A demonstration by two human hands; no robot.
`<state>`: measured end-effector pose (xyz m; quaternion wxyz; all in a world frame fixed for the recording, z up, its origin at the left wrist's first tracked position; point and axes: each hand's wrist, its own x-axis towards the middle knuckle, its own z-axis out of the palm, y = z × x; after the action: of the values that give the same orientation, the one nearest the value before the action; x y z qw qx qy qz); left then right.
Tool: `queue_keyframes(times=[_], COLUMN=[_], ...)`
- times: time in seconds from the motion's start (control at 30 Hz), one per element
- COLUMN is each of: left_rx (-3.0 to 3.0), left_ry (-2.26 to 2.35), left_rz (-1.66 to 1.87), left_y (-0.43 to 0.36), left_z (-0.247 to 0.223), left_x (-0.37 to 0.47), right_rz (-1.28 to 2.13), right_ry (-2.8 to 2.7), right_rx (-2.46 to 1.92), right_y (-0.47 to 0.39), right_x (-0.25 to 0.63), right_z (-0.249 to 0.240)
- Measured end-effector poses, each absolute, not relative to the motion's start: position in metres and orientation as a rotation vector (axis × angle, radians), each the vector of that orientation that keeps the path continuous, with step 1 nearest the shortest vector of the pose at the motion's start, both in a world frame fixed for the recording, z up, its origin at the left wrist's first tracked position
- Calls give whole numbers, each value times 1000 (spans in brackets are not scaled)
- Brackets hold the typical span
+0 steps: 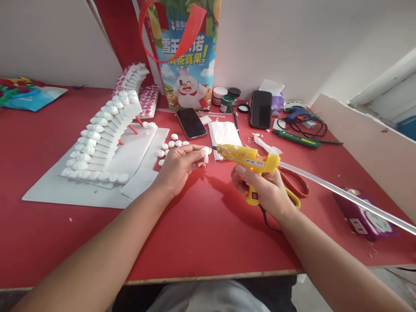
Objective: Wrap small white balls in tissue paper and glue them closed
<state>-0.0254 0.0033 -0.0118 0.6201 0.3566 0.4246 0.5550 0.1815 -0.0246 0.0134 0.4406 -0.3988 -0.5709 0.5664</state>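
Observation:
My left hand (178, 167) pinches a small white rolled piece (206, 152) with a loose tail hanging down. In my right hand (264, 186) is a yellow glue gun (240, 155), its tip pointing left at the white piece, touching or nearly so. A long clear glue stick (344, 193) runs out of its back to the right. Several small white rosettes (174, 137) lie just behind my left hand. Further left, a curved stepped white model (105, 134) edged with rosettes stands on a white board (48, 190).
A stack of white sheets (224, 133) and a black phone (191, 123) lie behind my hands. Further back are a printed bag (188, 65) and paint jars (227, 103). Red-handled scissors (297, 186), a green screwdriver (299, 138) and a purple box (370, 219) lie right.

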Motion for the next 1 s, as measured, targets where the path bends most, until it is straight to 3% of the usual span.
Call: queue_keyframes(times=[1.0], left_rx=[1002], left_ry=[1057], left_rz=[1282], left_y=[0], left_z=[-13], left_x=[-24], right_rz=[1388], right_ry=[-1529], right_rx=[-1115], right_y=[-22], right_x=[184], right_z=[19])
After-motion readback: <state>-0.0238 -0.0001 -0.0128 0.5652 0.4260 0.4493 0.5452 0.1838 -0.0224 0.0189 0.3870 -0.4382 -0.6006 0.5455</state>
